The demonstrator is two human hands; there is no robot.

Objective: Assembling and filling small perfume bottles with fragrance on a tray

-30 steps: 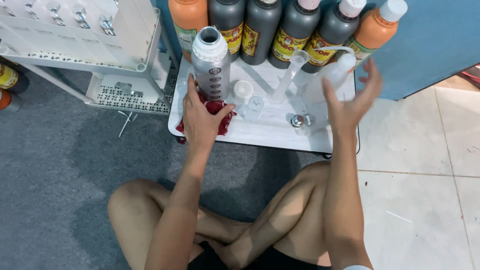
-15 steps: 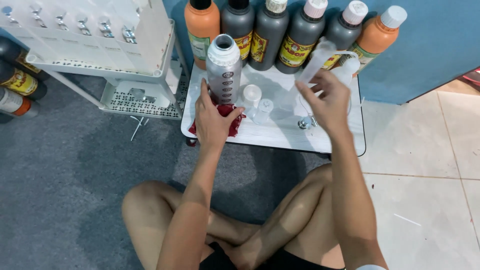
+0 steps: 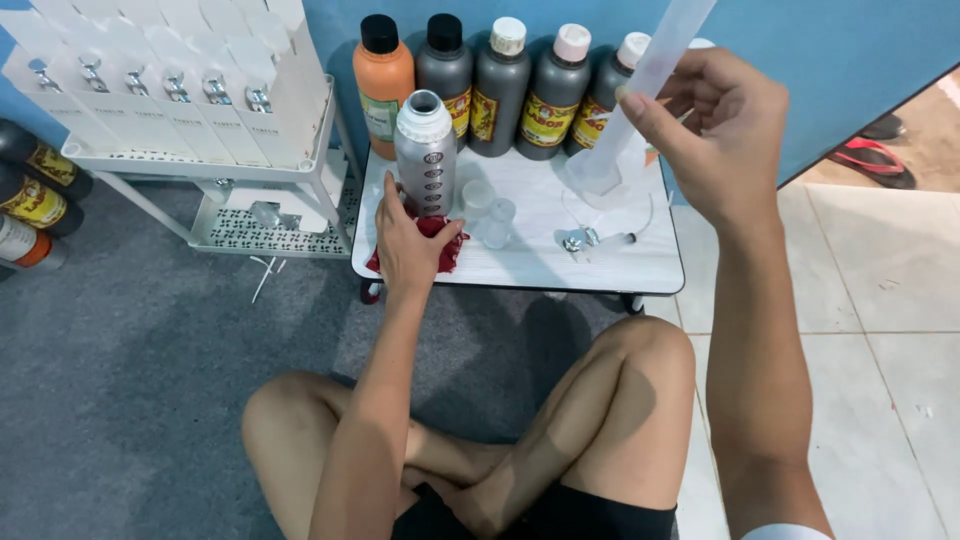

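The left hand (image 3: 408, 245) rests near the front left corner of the small white tabletop (image 3: 610, 265), its fingers pressed flat on a red cloth (image 3: 440, 245) and holding it down. The fingertips reach the foot of an open silver metal bottle (image 3: 425, 150), which stands upright on that cloth, just behind the hand.

The right hand (image 3: 715, 130) is raised above the right rear part of the tabletop, its fingers closed around a clear plastic measuring cylinder (image 3: 640, 95). The cylinder is tilted, its top leaning up and to the right past the hand, its wide base (image 3: 595, 175) low over the tabletop; whether the base touches the surface I cannot tell.

Just right of the metal bottle stand a small white cup (image 3: 477, 198) and a small clear bottle (image 3: 497, 222), close together. Further right, near the front edge, lies a thin clear tube with small metal fittings (image 3: 590, 238).

Along the rear edge stands a row of tall bottles: one orange (image 3: 383, 85), then several dark grey (image 3: 500, 90), with black, white and pink caps.
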